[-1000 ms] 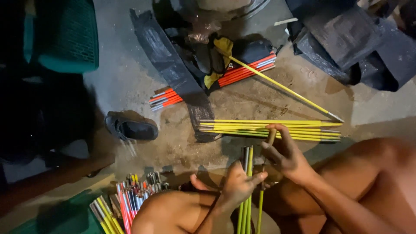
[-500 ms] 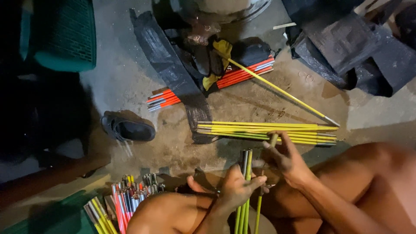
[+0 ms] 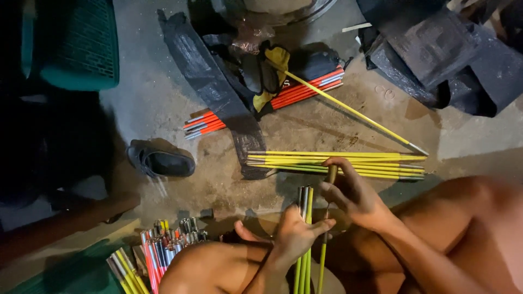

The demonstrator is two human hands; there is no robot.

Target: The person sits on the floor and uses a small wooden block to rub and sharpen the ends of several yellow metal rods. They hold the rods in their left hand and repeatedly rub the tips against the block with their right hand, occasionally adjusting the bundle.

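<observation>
My left hand [image 3: 297, 234] grips a small bundle of yellow rods with metal tips [image 3: 304, 202], held upright between my knees. My right hand [image 3: 354, 196] pinches a single yellow rod [image 3: 325, 239] just beside that bundle, fingers around its brownish top end. Right behind my hands a pile of yellow rods [image 3: 348, 163] lies flat on the concrete floor. One long yellow rod [image 3: 354, 111] lies diagonally above the pile.
Red and orange rods [image 3: 289, 98] lie under a black strap [image 3: 210, 81] and a dark bag. A black shoe [image 3: 160, 160] sits at left, a green crate [image 3: 81, 49] top left. Mixed rod ends [image 3: 158, 256] stick up bottom left. Black sheeting [image 3: 452, 54] fills top right.
My hands stay at the upright bundle with little movement; the right hand's fingers shift slightly on the single rod. The view has drifted a little.
</observation>
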